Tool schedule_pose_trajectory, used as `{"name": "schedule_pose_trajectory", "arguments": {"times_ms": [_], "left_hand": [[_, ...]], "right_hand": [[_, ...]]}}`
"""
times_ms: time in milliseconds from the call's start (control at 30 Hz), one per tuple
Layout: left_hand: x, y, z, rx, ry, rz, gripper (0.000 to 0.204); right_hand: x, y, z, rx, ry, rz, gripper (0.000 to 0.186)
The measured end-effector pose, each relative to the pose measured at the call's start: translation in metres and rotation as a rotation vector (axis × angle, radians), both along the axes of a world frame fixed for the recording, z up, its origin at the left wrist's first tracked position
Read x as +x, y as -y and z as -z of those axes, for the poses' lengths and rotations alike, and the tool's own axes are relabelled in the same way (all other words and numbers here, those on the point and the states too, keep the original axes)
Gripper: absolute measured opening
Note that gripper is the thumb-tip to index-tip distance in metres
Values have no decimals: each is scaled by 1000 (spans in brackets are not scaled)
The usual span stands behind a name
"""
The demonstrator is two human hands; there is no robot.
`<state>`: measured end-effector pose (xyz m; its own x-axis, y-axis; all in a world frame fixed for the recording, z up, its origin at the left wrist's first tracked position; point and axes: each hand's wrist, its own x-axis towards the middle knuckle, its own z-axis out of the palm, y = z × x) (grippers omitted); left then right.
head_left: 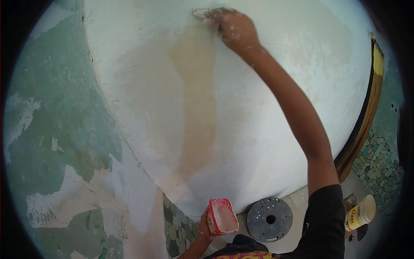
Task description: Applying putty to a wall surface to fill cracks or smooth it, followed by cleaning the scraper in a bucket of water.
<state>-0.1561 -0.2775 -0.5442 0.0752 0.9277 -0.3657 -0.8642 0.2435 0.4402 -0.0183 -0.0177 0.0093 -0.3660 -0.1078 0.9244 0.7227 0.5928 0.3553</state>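
My right hand (235, 30), smeared with white, reaches far up the white wall (254, 116). Its fingers are closed around a putty knife (199, 14), whose blade lies at the wall surface; the handle is hidden in the hand. Down near my body, my left hand (204, 226) grips a red rectangular tub (211, 218) by its side. Pale, creamy putty (226, 218) is inside the tub, and some is smeared on its rim. The shadow of my arm falls across the wall.
To the left is a green wall (56, 108) with patchy white areas. A dark round disc with holes (263, 228) lies on the floor by the wall's foot. A yellow bucket (355, 216) with a pale lid stands at lower right, below a wooden frame (368, 112) and green pebble stone (377, 168).
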Motion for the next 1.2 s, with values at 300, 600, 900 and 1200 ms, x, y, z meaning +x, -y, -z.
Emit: {"name": "schedule_pose_trajectory", "arguments": {"times_ms": [300,600,900,1200], "left_hand": [[0,8,6,-2,-8,-31,49],[2,4,26,58,58,2,64],[17,-7,-12,18,37,81,66],[2,9,19,-1,17,25,61]], "right_hand": [[-24,23,34,-87,-44,-191,43],[19,-16,1,13,-161,54,41],[5,0,7,-129,-107,-60,42],[-17,9,55,-236,43,2,39]]}}
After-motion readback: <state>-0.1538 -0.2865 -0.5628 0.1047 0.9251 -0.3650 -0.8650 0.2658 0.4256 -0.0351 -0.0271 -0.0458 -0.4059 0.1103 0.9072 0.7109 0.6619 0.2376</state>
